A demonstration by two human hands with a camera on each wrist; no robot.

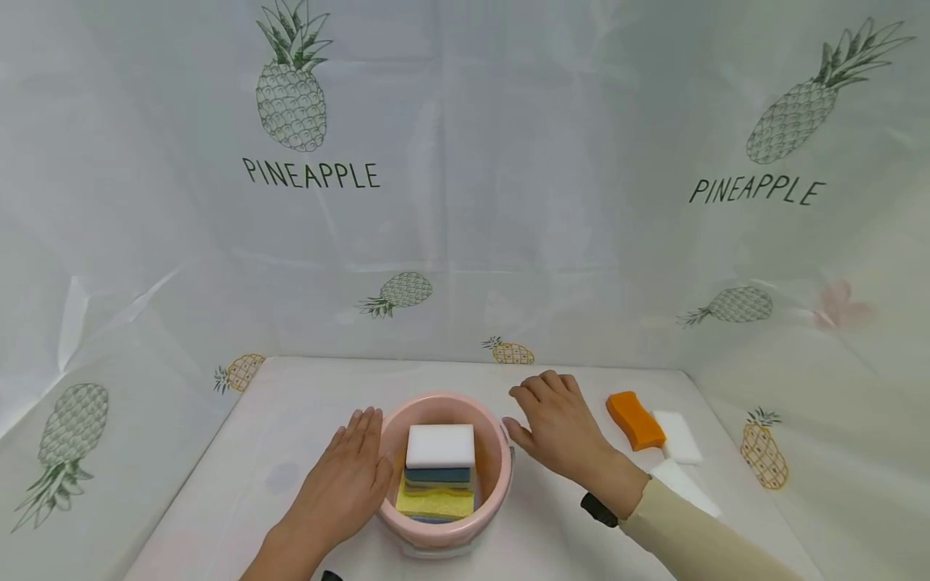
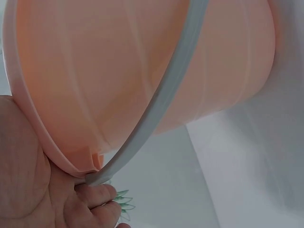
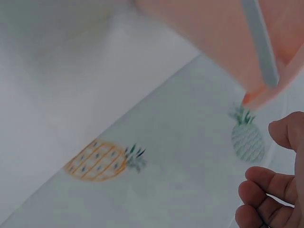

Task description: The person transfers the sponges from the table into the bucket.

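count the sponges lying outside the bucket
3, all right of the bucket: an orange sponge, a white sponge beside it, and a second white sponge by the right sleeve, which may hide more.

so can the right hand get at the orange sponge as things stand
Probably yes: the right hand holds nothing, and the orange sponge lies out to its right with nothing on top.

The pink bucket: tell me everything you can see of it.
The pink bucket is round and looks plastic, with a thick rim and faint pale lines along its outer wall. Its grey handle is folded down on the side nearest the person. It stands upright on the white table, holding stacked sponges, a white one on top. The left hand rests against its rim; the right hand is close by, apart from it.
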